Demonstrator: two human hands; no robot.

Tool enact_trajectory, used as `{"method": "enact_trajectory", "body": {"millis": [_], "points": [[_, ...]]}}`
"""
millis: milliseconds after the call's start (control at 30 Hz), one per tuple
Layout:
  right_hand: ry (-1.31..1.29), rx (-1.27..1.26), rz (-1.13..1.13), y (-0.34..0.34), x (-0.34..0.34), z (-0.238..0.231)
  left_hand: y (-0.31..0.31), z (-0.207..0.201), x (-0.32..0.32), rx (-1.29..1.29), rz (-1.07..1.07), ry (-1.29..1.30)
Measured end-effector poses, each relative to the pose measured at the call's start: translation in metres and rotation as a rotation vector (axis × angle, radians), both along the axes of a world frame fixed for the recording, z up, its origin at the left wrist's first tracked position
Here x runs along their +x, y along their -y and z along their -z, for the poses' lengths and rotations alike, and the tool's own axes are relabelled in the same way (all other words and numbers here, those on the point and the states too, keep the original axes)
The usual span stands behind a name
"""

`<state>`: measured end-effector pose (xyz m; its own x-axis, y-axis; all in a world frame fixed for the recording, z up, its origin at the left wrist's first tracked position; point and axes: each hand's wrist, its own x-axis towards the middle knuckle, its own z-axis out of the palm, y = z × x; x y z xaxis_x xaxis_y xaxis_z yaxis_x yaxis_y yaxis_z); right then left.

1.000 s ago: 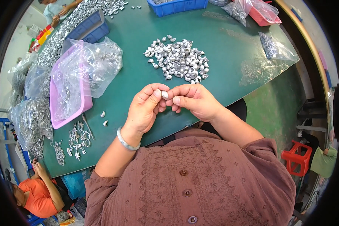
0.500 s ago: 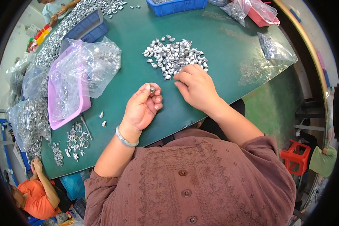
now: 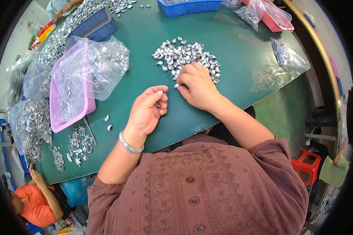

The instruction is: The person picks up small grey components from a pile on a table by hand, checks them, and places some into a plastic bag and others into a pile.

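A heap of small silver, curved, hollow metal pieces [image 3: 184, 55] lies on the green table. My right hand [image 3: 200, 88] is at the heap's near edge, with thumb and fingers closed around one small curved piece [image 3: 176, 85]. To its left, my left hand [image 3: 145, 109] is turned palm up over the table, its fingers curled. A small dark metal piece [image 3: 157, 104] shows between those fingers, mostly hidden by them. Two more curved pieces [image 3: 109, 127] lie apart on the table, left of my left wrist.
A purple basket [image 3: 91, 105] with clear bags stands at left, near loose metal rings [image 3: 80, 143]. Blue trays [image 3: 190, 8] and a pink tray [image 3: 276, 24] sit farther off. A bag of parts [image 3: 288, 55] lies at right. Co-workers are at the left.
A curved piece now shows at my right fingertips. My left thumb has come over the metal piece, which shows less than before. The whole view has shifted slightly.
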<state>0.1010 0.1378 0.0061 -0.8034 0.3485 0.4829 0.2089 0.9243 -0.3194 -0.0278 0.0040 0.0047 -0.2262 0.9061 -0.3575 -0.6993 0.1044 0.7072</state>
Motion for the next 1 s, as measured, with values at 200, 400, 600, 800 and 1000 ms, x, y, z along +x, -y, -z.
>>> {"method": "enact_trajectory", "body": {"millis": [200, 400, 600, 800, 1000], "points": [[-0.262, -0.217, -0.242, 0.006, 0.011, -0.016, 0.000, -0.010, 0.008, -0.015, 0.098, -0.020], [-0.342, -0.331, -0.313, 0.014, 0.015, -0.021, 0.003, -0.021, 0.015, -0.006, 0.090, -0.061], [-0.346, -0.411, -0.381, 0.013, 0.017, -0.019, 0.006, -0.025, 0.018, -0.004, 0.075, -0.127], [-0.349, -0.478, -0.405, 0.013, 0.018, -0.017, 0.008, -0.027, 0.020, -0.002, 0.058, -0.175], [-0.375, -0.513, -0.398, 0.013, 0.018, -0.015, 0.007, -0.025, 0.024, 0.021, 0.043, -0.227]]}}
